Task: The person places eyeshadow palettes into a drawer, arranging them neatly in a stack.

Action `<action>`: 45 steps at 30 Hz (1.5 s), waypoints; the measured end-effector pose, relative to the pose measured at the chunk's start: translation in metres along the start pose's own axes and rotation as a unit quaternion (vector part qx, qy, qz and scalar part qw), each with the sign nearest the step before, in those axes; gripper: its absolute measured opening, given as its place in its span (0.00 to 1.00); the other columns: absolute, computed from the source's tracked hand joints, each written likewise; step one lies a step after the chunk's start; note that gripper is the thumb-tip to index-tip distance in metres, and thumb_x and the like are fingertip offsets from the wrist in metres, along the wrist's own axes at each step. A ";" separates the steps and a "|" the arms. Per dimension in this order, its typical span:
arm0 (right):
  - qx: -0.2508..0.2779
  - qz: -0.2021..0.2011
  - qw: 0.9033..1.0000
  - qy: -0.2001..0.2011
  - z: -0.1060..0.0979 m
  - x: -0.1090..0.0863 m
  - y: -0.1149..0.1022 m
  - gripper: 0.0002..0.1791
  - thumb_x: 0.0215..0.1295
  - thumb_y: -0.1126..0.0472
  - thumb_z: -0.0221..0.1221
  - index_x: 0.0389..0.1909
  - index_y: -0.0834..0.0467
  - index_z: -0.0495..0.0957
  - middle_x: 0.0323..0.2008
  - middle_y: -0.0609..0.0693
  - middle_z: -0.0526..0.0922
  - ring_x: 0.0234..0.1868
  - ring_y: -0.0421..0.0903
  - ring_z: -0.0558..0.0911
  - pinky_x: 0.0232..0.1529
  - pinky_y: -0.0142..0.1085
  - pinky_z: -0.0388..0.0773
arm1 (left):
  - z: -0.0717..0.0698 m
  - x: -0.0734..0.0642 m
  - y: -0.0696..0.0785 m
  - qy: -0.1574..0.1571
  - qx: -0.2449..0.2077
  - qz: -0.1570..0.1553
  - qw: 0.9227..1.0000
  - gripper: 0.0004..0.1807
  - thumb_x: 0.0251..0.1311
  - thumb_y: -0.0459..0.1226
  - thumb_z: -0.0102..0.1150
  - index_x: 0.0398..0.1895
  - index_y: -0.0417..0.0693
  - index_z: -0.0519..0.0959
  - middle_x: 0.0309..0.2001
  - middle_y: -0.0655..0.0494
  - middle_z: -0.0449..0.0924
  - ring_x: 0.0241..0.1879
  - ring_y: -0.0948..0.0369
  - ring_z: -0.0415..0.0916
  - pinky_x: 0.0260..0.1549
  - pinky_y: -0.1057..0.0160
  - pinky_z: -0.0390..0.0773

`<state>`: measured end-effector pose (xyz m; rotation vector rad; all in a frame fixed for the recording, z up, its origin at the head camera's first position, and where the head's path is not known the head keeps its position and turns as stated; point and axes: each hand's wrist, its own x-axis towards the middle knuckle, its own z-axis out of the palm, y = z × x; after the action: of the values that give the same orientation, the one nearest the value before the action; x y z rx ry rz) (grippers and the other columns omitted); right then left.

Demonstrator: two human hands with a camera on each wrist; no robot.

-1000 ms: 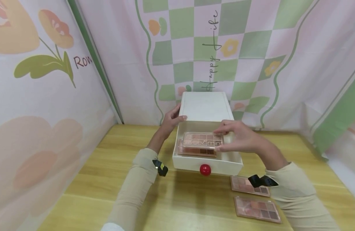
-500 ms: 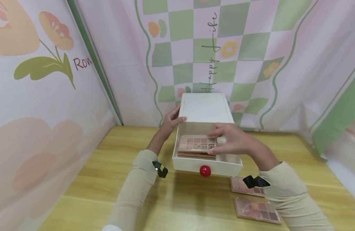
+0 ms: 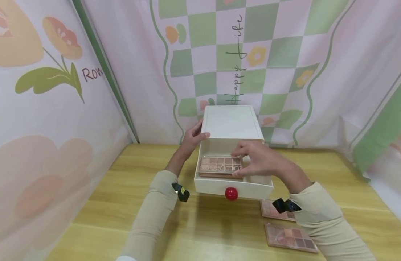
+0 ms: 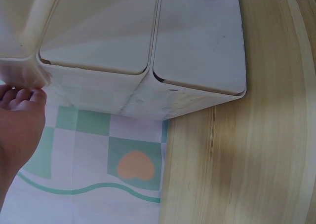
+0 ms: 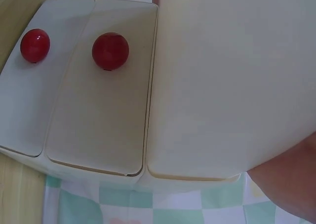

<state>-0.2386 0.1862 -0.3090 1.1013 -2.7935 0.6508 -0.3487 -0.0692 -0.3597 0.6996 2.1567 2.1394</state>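
A white drawer cabinet [image 3: 232, 121] stands against the back curtain, its top drawer [image 3: 208, 186] pulled out by a red knob's side. My left hand [image 3: 191, 140] grips the cabinet's upper left side, thumb on the front edge of the top; in the left wrist view some of its fingers [image 4: 22, 98] lie against the wall. Inside the drawer, my right hand [image 3: 265, 159] pinches the right end of an eyeshadow palette [image 3: 216, 164] with a clear lettered lid. Beneath it lies another palette [image 3: 215, 175], mostly covered. The right wrist view hides the fingertips behind the drawer front.
Two more eyeshadow palettes, a far one [image 3: 275, 210] and a near one [image 3: 290, 237], lie on the wooden table [image 3: 122, 195] right of the drawer. Two lower drawers [image 5: 106, 105] with red knobs are closed. A patterned curtain [image 3: 207, 54] hangs close behind.
My right hand has moved left and slightly down with the palette, which now lies over the other palette in the drawer. My left hand has stayed on the cabinet.
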 end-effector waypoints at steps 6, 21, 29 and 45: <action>-0.013 0.022 0.999 -0.020 -0.003 0.000 -0.003 0.32 0.48 0.50 0.77 0.54 0.60 0.84 0.47 0.48 0.84 0.49 0.46 0.82 0.53 0.47 0.85 | 0.000 0.001 0.001 -0.002 0.001 0.005 1.000 0.46 0.60 0.38 0.58 0.81 0.44 0.51 0.82 0.46 0.51 0.79 0.48 0.58 0.77 0.55 0.65; -0.017 -0.007 0.999 0.035 -0.012 -0.014 0.001 0.21 0.60 0.53 0.71 0.50 0.63 0.86 0.49 0.57 0.89 0.51 0.56 0.87 0.54 0.54 0.85 | 0.001 -0.002 -0.001 0.005 0.001 0.004 1.000 0.45 0.61 0.38 0.58 0.81 0.45 0.52 0.81 0.45 0.53 0.77 0.47 0.61 0.75 0.53 0.68; -0.011 -0.026 0.996 0.080 -0.017 -0.028 0.003 0.14 0.62 0.62 0.69 0.46 0.63 0.87 0.45 0.55 0.91 0.48 0.54 0.88 0.51 0.53 0.86 | 0.001 -0.002 -0.001 0.002 0.007 0.006 1.000 0.45 0.62 0.39 0.58 0.81 0.45 0.52 0.82 0.46 0.52 0.78 0.48 0.60 0.76 0.54 0.67; 0.015 -0.109 0.968 0.226 -0.015 -0.053 0.012 0.15 0.49 0.77 0.69 0.29 0.53 0.84 0.28 0.38 0.85 0.33 0.29 0.78 0.39 0.19 0.75 | 0.000 0.000 0.000 0.002 0.007 0.000 1.000 0.45 0.60 0.40 0.59 0.81 0.46 0.52 0.82 0.47 0.52 0.78 0.48 0.60 0.75 0.53 0.67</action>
<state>-0.2090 0.2340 -0.3108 1.0813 -2.2516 0.8029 -0.3485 -0.0693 -0.3595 0.6970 2.1766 2.1287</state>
